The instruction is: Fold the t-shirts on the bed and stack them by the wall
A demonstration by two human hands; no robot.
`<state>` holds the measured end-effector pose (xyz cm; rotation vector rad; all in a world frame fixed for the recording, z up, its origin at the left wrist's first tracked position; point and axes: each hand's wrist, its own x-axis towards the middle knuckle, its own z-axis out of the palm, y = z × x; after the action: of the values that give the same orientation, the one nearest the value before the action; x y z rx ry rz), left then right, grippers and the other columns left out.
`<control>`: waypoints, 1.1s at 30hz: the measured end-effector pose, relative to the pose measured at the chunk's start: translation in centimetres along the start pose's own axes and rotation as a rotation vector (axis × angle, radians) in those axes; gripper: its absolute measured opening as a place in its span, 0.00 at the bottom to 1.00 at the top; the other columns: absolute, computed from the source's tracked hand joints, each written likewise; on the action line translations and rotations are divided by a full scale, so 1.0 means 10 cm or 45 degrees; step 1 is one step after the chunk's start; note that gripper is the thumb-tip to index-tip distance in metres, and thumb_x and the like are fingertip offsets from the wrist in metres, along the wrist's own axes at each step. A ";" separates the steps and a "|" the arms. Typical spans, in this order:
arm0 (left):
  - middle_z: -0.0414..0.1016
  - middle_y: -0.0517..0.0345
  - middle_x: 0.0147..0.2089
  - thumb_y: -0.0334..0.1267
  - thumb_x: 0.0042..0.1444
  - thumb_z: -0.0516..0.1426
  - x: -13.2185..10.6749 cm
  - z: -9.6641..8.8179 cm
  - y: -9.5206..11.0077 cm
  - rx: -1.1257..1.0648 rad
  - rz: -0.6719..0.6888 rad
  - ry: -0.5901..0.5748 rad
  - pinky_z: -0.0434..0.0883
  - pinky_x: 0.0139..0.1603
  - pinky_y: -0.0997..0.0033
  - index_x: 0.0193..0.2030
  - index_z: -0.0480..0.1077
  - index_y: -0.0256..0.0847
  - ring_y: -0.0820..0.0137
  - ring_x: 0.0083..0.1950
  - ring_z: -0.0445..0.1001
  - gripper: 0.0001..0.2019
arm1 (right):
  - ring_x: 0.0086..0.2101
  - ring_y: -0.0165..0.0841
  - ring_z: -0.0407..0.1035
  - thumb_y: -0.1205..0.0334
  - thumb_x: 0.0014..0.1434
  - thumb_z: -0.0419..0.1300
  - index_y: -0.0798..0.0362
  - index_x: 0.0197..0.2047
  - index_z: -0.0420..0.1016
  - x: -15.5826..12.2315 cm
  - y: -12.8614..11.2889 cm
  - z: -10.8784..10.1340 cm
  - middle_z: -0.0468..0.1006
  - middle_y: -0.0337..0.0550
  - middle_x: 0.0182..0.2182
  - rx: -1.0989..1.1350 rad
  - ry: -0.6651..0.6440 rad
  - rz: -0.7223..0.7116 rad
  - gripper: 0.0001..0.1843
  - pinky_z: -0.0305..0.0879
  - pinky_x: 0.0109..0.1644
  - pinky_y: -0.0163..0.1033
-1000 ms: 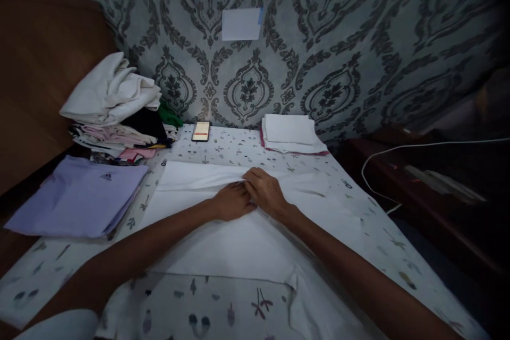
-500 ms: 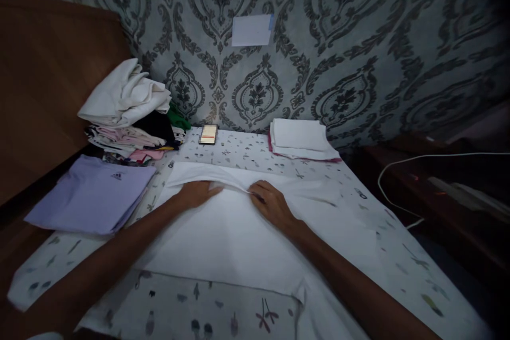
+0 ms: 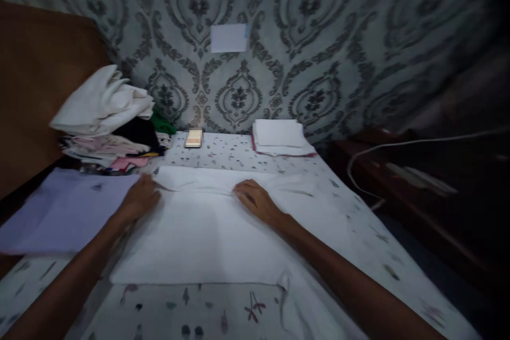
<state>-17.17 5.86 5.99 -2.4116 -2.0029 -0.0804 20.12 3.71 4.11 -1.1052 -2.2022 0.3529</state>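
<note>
**Pinching White Cloth at Two Points Along One Fold**

Reaching forward with both bare hands over a printed sheet [image 3: 171, 319], with a white cloth [image 3: 195, 241] spread flat directly below and between them. Gripping, by all appearance, at the left end of the fold [image 3: 199, 191] with the left hand [image 3: 139, 199], fingers drawn together but blurred, thumb contact too soft to make out. Closing curled fingers on the same fold with the right hand [image 3: 255, 199], nearer the cloth's middle, fingertips hidden underneath.

Lining up with the cloth's long axis, which runs left to right, as does the fold from hand to hand. Leaving a narrow strip on the wall side of that line and the broader panel on the near side, toward the wearer. Placing the left hand nearer a cloth end; spanning, with the right, more cloth farther right, some of it trailing toward the wearer beside the right forearm [image 3: 326, 265].

Showing the left hand just beside a lavender shirt [image 3: 59, 218], folded flat; whether touching, impossible to tell. Including, beyond, a heaped clothes pile [image 3: 105, 103], a phone [image 3: 194, 138] and a folded white stack [image 3: 279, 134] near the patterned wall [image 3: 239, 82]. Framed at right by a pale cable [image 3: 398, 145] across dark furniture [image 3: 426, 223].
</note>
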 end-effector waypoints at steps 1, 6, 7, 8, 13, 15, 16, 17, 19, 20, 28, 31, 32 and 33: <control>0.65 0.28 0.65 0.38 0.60 0.46 0.01 -0.02 0.01 0.039 -0.038 0.056 0.66 0.61 0.50 0.64 0.57 0.24 0.48 0.65 0.66 0.28 | 0.46 0.37 0.70 0.58 0.69 0.48 0.53 0.46 0.76 -0.02 0.01 -0.02 0.79 0.49 0.43 -0.018 0.023 0.033 0.16 0.68 0.53 0.45; 0.51 0.31 0.73 0.43 0.64 0.40 0.30 0.09 0.36 -0.105 0.160 0.235 0.58 0.69 0.50 0.69 0.51 0.23 0.51 0.73 0.54 0.31 | 0.61 0.38 0.61 0.56 0.71 0.43 0.55 0.62 0.67 -0.12 0.29 -0.08 0.70 0.53 0.61 -0.279 0.117 0.273 0.23 0.57 0.66 0.48; 0.51 0.33 0.74 0.46 0.65 0.39 0.38 0.14 0.45 -0.160 0.196 0.174 0.57 0.70 0.51 0.70 0.50 0.24 0.53 0.73 0.53 0.32 | 0.63 0.39 0.58 0.55 0.71 0.44 0.57 0.64 0.65 -0.14 0.38 -0.10 0.67 0.54 0.63 -0.331 0.099 0.315 0.25 0.55 0.67 0.48; 0.51 0.35 0.74 0.49 0.65 0.39 0.45 0.20 0.52 -0.188 0.206 0.098 0.56 0.70 0.52 0.70 0.50 0.24 0.53 0.74 0.52 0.34 | 0.64 0.40 0.57 0.55 0.71 0.44 0.58 0.64 0.64 -0.18 0.48 -0.14 0.65 0.55 0.65 -0.377 0.073 0.360 0.25 0.54 0.68 0.48; 0.54 0.39 0.73 0.51 0.63 0.40 0.65 0.48 0.52 -0.064 0.113 -0.011 0.53 0.70 0.46 0.69 0.57 0.27 0.52 0.75 0.48 0.36 | 0.62 0.41 0.61 0.59 0.68 0.50 0.56 0.60 0.69 -0.43 0.96 -0.52 0.68 0.54 0.62 -0.532 0.212 0.737 0.21 0.56 0.66 0.47; 0.56 0.39 0.72 0.51 0.62 0.39 0.66 0.56 0.44 -0.037 0.143 0.054 0.54 0.70 0.45 0.69 0.58 0.28 0.52 0.75 0.49 0.36 | 0.62 0.39 0.59 0.61 0.67 0.48 0.56 0.60 0.68 -0.55 1.09 -0.72 0.66 0.53 0.63 -0.569 0.330 0.863 0.21 0.54 0.67 0.46; 0.56 0.39 0.72 0.51 0.62 0.39 0.66 0.58 0.41 -0.032 0.159 0.080 0.55 0.69 0.44 0.69 0.58 0.27 0.52 0.74 0.50 0.36 | 0.62 0.39 0.58 0.61 0.68 0.47 0.56 0.60 0.68 -0.60 1.14 -0.82 0.66 0.53 0.62 -0.586 0.376 0.920 0.21 0.54 0.66 0.46; 0.57 0.39 0.72 0.51 0.61 0.39 0.66 0.60 0.39 -0.030 0.170 0.104 0.55 0.69 0.44 0.69 0.58 0.27 0.51 0.74 0.50 0.36 | 0.61 0.39 0.60 0.61 0.68 0.45 0.56 0.59 0.69 -0.63 1.17 -0.91 0.67 0.53 0.61 -0.600 0.420 0.987 0.21 0.55 0.65 0.46; 0.57 0.39 0.72 0.52 0.61 0.38 0.65 0.62 0.38 -0.027 0.164 0.133 0.56 0.68 0.45 0.69 0.58 0.28 0.52 0.74 0.51 0.37 | 0.54 0.40 0.65 0.58 0.69 0.42 0.56 0.52 0.73 -0.65 1.23 -1.04 0.73 0.54 0.53 -0.610 0.480 1.139 0.21 0.61 0.59 0.46; 0.57 0.40 0.72 0.52 0.61 0.38 0.65 0.62 0.38 -0.025 0.157 0.139 0.56 0.68 0.46 0.70 0.57 0.28 0.52 0.74 0.51 0.38 | 0.50 0.40 0.68 0.56 0.69 0.42 0.55 0.46 0.75 -0.64 1.25 -1.08 0.76 0.54 0.47 -0.602 0.489 1.215 0.23 0.63 0.54 0.45; 0.55 0.39 0.72 0.53 0.60 0.36 0.63 0.56 0.44 -0.005 0.151 0.106 0.56 0.69 0.46 0.70 0.56 0.24 0.53 0.74 0.51 0.40 | 0.35 0.37 0.73 0.54 0.56 0.60 0.52 0.30 0.79 -0.38 1.39 -1.12 0.80 0.45 0.33 -0.470 0.501 1.495 0.11 0.61 0.35 0.36; 0.54 0.41 0.73 0.54 0.60 0.36 0.63 0.55 0.44 0.005 0.136 0.069 0.55 0.70 0.47 0.70 0.56 0.24 0.54 0.75 0.49 0.41 | 0.33 0.34 0.73 0.58 0.58 0.56 0.52 0.35 0.81 -0.42 1.44 -1.12 0.81 0.44 0.34 -0.446 0.572 1.528 0.12 0.60 0.31 0.33; 0.53 0.41 0.73 0.54 0.60 0.35 0.63 0.55 0.43 0.006 0.132 0.064 0.55 0.70 0.47 0.70 0.56 0.24 0.54 0.75 0.49 0.41 | 0.33 0.33 0.73 0.58 0.59 0.55 0.52 0.35 0.81 -0.43 1.46 -1.11 0.81 0.44 0.34 -0.444 0.589 1.535 0.13 0.60 0.31 0.33; 0.53 0.41 0.73 0.55 0.60 0.35 0.63 0.55 0.43 0.007 0.131 0.059 0.54 0.70 0.47 0.70 0.56 0.25 0.54 0.75 0.48 0.41 | 0.32 0.33 0.73 0.58 0.59 0.55 0.52 0.35 0.81 -0.45 1.47 -1.09 0.81 0.44 0.33 -0.446 0.600 1.541 0.13 0.60 0.30 0.33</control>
<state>-11.56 11.49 0.86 -2.4802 -1.8540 -0.1293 38.31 8.67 3.20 -2.3479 -0.9917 0.1517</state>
